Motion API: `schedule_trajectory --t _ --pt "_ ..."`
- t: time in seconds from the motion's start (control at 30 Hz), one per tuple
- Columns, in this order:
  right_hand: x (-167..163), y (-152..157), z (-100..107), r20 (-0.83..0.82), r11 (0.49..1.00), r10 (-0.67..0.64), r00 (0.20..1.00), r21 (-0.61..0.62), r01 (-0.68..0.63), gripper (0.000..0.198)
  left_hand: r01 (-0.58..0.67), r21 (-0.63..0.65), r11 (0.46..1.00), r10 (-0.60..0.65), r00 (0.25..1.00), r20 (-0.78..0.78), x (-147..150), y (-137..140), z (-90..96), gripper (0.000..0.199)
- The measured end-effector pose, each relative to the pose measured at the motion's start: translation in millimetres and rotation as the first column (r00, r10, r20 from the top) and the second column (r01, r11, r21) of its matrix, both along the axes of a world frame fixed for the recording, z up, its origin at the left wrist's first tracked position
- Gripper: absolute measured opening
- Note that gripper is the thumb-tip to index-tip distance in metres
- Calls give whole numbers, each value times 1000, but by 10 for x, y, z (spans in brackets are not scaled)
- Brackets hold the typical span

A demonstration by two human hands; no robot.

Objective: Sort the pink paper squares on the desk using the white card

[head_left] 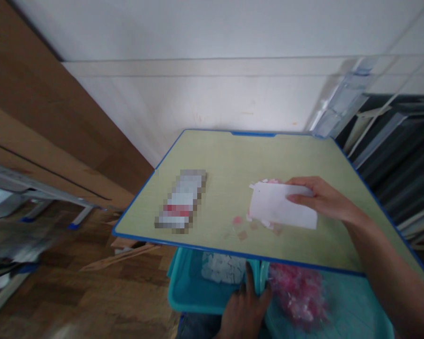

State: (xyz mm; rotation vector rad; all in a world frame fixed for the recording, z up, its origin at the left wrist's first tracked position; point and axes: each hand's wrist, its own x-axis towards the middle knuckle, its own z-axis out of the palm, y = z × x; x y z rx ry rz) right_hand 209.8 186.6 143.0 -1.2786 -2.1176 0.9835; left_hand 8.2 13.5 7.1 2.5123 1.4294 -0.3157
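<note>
My right hand [313,195] pinches a white paper card [277,205] over the right part of the table, thumb on top. Small white and pink scraps [266,226] stick out around the card's edges, and a few pinkish bits [237,220] lie just in front of it. Below the table's front edge, my left hand [245,303] is at the adjoining rims of two teal tubs, its index finger stretched and thumb apart, with nothing visible in it. White pieces [222,268] lie in the left tub [194,301], nearest that hand.
The yellowish table [212,155] has a blue edge. A blurred-out pale packet [183,197] lies on its left. The right teal tub [363,301] contains a pink bundle in clear plastic [300,294]. Brown boards [56,108] stand left, and dark panels [406,132] lean right.
</note>
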Motion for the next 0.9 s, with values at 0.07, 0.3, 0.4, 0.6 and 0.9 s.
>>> schedule_trajectory --t 0.07,0.3,0.4,0.6,0.9 --pt "62 8 26 5 999 -37 999 -3 37 22 -1 -14 1000 1 1000 -3 6 8 22 38" --pt "-31 -59 49 3 998 -16 1000 63 16 24 -3 -26 1000 3 1000 -13 17 17 35 37" --pt "-165 -130 40 29 996 39 999 81 -41 22 0 -15 1000 1 1000 6 11 3 15 37" --pt "-268 -221 22 93 986 120 988 105 -129 24 -12 4 1000 12 1000 16 16 -3 6 37" --pt "-106 -111 -27 132 996 31 991 84 -42 24 -19 -24 1000 20 999 31 13 10 47 37"
